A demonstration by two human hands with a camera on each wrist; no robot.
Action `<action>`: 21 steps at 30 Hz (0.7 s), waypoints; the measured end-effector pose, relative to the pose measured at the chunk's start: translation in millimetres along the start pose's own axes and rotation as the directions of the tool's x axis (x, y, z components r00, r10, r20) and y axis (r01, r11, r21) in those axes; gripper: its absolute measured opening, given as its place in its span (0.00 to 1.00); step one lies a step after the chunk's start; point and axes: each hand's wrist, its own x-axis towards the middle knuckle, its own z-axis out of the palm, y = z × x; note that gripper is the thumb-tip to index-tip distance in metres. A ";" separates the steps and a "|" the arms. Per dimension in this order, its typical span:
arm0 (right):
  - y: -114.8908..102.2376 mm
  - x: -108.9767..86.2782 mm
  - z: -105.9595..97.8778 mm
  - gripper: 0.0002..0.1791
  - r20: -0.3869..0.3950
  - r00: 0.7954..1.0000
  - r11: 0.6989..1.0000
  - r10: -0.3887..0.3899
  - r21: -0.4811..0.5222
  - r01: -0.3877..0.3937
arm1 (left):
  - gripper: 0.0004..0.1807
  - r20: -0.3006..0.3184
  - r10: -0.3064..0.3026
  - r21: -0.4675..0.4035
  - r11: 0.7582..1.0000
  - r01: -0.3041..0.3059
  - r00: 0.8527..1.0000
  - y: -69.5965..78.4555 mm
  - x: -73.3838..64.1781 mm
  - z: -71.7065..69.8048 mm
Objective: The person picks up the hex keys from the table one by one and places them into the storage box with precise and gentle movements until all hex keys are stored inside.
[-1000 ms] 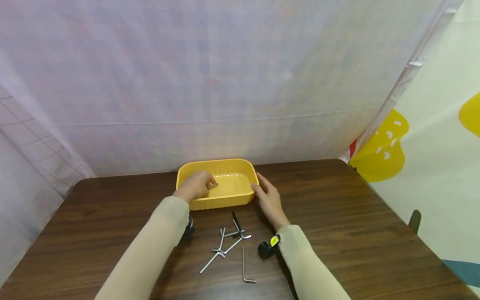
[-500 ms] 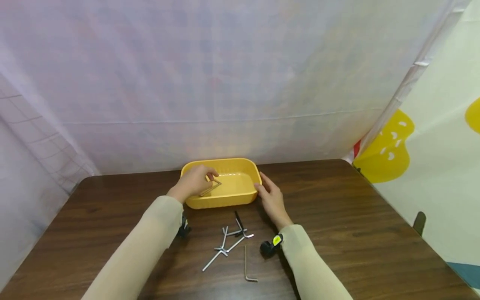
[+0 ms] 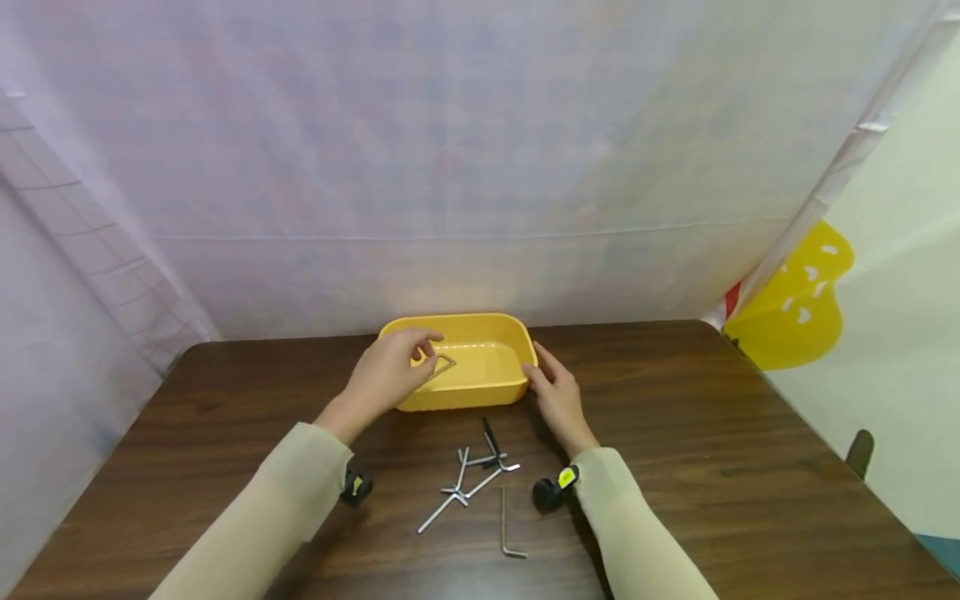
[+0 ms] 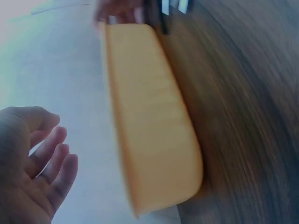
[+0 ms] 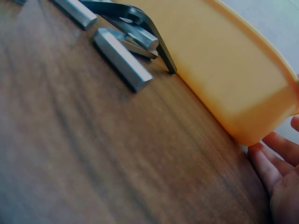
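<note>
A yellow plastic basket (image 3: 465, 397) stands near the table's back edge. Over its left end hovers my left hand (image 3: 390, 367), fingers loosely bent; in the left wrist view this hand (image 4: 37, 163) holds nothing. Inside the basket, just beyond those fingertips, lie brass-coloured hex keys (image 3: 448, 362), partly hidden by the hand. My right hand (image 3: 558, 400) holds the basket's right end, thumb at the rim and fingers along the outer wall. In the right wrist view, fingers of the right hand (image 5: 280, 172) touch the basket's lower corner.
Several silver hex keys (image 3: 455, 493) and a black one (image 3: 491, 439) lie in a loose cluster before the basket. A separate brass-coloured hex key (image 3: 505, 525) lies closer to me. Behind the wooden table (image 3: 675, 433) hangs a pale curtain (image 3: 450, 167).
My left hand has lifted and drawn back from the hex keys, leaving them in the basket. The right hand stays at the basket's right end. The head view has shifted slightly.
</note>
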 end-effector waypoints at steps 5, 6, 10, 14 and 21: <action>0.7 1.7 -2.4 0.30 0.001 1.000 1.000 0.005 -0.007 -0.005 | 0.17 -0.062 -0.013 -0.073 0.997 0.009 0.998 6.3 -16.8 -9.7; 1.2 2.2 -2.7 0.30 0.001 1.000 1.000 0.007 -0.009 -0.007 | 0.17 -0.061 -0.014 -0.085 0.996 0.009 0.998 6.8 -19.9 -10.4; 3.1 2.8 -4.4 0.30 0.001 1.000 1.000 0.015 -0.008 -0.015 | 0.17 -0.064 -0.004 -0.121 0.993 -0.004 0.998 6.9 -33.5 -9.2; 2.0 2.8 -5.9 0.30 0.007 1.000 1.000 0.009 -0.003 -0.009 | 0.15 -0.055 0.008 -0.147 0.989 -0.016 0.998 3.7 -47.2 -3.3; -0.1 1.6 -8.9 0.31 0.005 1.000 1.000 0.014 -0.026 -0.014 | 0.10 0.096 0.072 -0.171 0.984 -0.054 0.993 1.5 -68.1 15.0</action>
